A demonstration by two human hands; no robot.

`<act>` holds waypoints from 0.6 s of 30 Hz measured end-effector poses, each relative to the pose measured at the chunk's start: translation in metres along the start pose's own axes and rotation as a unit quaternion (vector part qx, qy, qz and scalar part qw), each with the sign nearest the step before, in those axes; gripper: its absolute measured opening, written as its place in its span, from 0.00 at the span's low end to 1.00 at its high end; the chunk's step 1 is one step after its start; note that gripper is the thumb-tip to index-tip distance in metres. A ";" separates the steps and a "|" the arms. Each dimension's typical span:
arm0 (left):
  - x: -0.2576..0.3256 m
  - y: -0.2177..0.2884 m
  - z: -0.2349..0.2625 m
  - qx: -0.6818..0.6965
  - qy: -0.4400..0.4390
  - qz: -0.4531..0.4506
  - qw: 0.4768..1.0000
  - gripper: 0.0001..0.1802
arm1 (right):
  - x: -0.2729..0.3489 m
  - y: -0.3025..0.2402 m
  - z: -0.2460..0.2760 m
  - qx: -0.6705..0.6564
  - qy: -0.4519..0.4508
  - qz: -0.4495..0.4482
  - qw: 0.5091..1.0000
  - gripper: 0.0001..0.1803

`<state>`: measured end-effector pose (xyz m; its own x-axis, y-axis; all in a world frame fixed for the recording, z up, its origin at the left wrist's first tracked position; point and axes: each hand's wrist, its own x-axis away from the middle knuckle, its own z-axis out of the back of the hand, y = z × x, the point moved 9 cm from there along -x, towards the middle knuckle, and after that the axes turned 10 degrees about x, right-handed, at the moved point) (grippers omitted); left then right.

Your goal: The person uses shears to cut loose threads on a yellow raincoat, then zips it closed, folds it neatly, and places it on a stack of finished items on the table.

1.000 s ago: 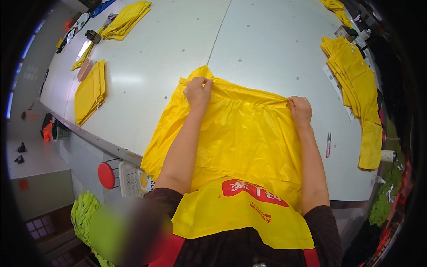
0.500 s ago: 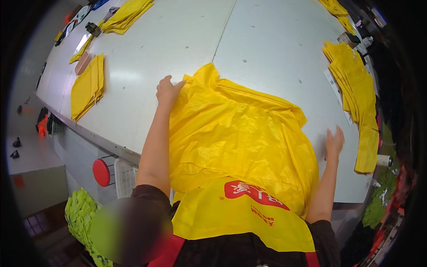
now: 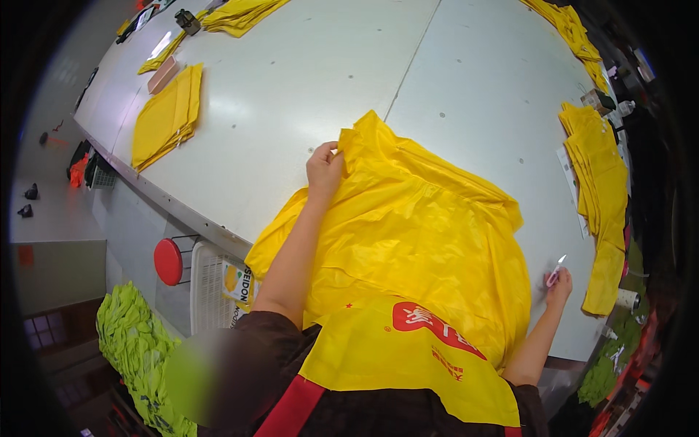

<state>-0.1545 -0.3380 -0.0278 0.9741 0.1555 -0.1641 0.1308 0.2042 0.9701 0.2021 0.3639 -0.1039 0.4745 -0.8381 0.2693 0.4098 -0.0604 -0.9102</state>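
Observation:
A crumpled yellow garment (image 3: 429, 233) with a red printed patch spreads over the table's near part and hangs over its front edge against me. At the garment's far left corner, my left hand (image 3: 325, 171) is closed, pinching the fabric edge between thumb and fingers. Off to the right, past the garment, my right hand (image 3: 559, 285) grips a small pair of scissors (image 3: 555, 274) with pink handles, blades pointing away from me. The scissors are apart from the cloth. Part of the garment's left side lies under my left forearm.
Folded yellow pieces (image 3: 169, 120) lie at the table's left, beside a pink box (image 3: 163, 76). A long yellow stack (image 3: 598, 193) runs along the right edge. Below on the left are a red stool (image 3: 168, 261), a white plastic basket (image 3: 207, 288) and a lime-green fabric heap (image 3: 135, 349).
My left hand has gone from open beside the garment to pinching its corner. The scissors in my right hand now show clearly; that hand was blurred before. The view has shifted slightly.

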 end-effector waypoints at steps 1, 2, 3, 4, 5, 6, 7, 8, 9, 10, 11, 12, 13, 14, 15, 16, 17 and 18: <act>0.004 0.009 0.003 -0.011 0.014 -0.047 0.999 0.08 | -0.002 0.000 -0.006 -0.135 -0.023 -0.019 0.990 0.09; 0.007 0.017 0.002 -0.020 0.025 -0.094 0.995 0.08 | -0.002 -0.004 -0.011 -0.267 -0.042 -0.037 0.962 0.08; 0.009 0.004 0.001 0.072 0.024 -0.045 0.996 0.10 | 0.014 -0.018 -0.031 -0.304 0.005 -0.089 0.948 0.07; 0.009 0.009 0.001 0.027 0.027 -0.090 0.995 0.10 | 0.026 -0.034 -0.057 -0.335 -0.063 -0.103 0.935 0.07; 0.010 0.015 0.001 -0.019 0.032 -0.133 0.990 0.11 | 0.037 -0.049 -0.080 -0.362 -0.131 -0.117 0.915 0.08; 0.011 0.023 -0.001 -0.064 0.035 -0.176 0.982 0.11 | 0.049 -0.060 -0.104 -0.387 -0.197 -0.130 0.891 0.08; 0.013 0.023 -0.005 -0.081 0.018 -0.179 0.980 0.12 | 0.058 -0.073 -0.131 -0.370 -0.257 -0.112 0.886 0.09; 0.017 0.031 -0.009 -0.099 0.000 -0.183 0.978 0.12 | 0.078 -0.092 -0.161 -0.354 -0.265 -0.113 0.890 0.09; 0.019 0.038 -0.013 -0.118 -0.016 -0.187 0.975 0.13 | 0.101 -0.111 -0.193 -0.338 -0.274 -0.114 0.893 0.08; 0.023 0.049 -0.017 -0.145 -0.024 -0.226 0.963 0.13 | 0.106 -0.110 -0.215 -0.310 -0.253 -0.127 0.908 0.07; 0.028 0.058 -0.021 -0.175 -0.032 -0.263 0.948 0.13 | 0.127 -0.124 -0.244 -0.201 -0.266 -0.111 0.936 0.07; 0.033 0.065 -0.025 -0.200 -0.040 -0.297 0.933 0.13 | 0.141 -0.138 -0.270 -0.099 -0.305 -0.044 0.946 0.08; 0.036 0.069 -0.027 -0.215 -0.043 -0.313 0.924 0.13 | 0.153 -0.153 -0.289 0.021 -0.282 0.034 0.959 0.06; 0.038 0.072 -0.029 -0.230 -0.045 -0.329 0.915 0.13 | 0.155 -0.163 -0.303 0.059 -0.265 0.074 0.960 0.06; 0.040 0.075 -0.031 -0.244 -0.052 -0.345 0.905 0.13 | 0.155 -0.171 -0.312 0.094 -0.245 0.111 0.958 0.05; 0.040 0.075 -0.030 -0.241 -0.050 -0.345 0.906 0.13 | 0.154 -0.177 -0.318 0.129 -0.224 0.148 0.955 0.04; 0.040 0.075 -0.030 -0.238 -0.049 -0.346 0.906 0.13 | 0.140 -0.175 -0.316 0.145 -0.197 0.172 0.954 0.04; 0.040 0.076 -0.032 -0.232 -0.050 -0.349 0.907 0.13 | 0.118 -0.167 -0.307 0.160 -0.165 0.194 0.954 0.05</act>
<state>-0.1114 -0.2854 0.0336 0.6990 -0.2519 -0.6693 0.6529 0.6067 0.4535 -0.0492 0.1084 -0.0163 0.8372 -0.5432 0.0638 0.3445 0.4331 -0.8329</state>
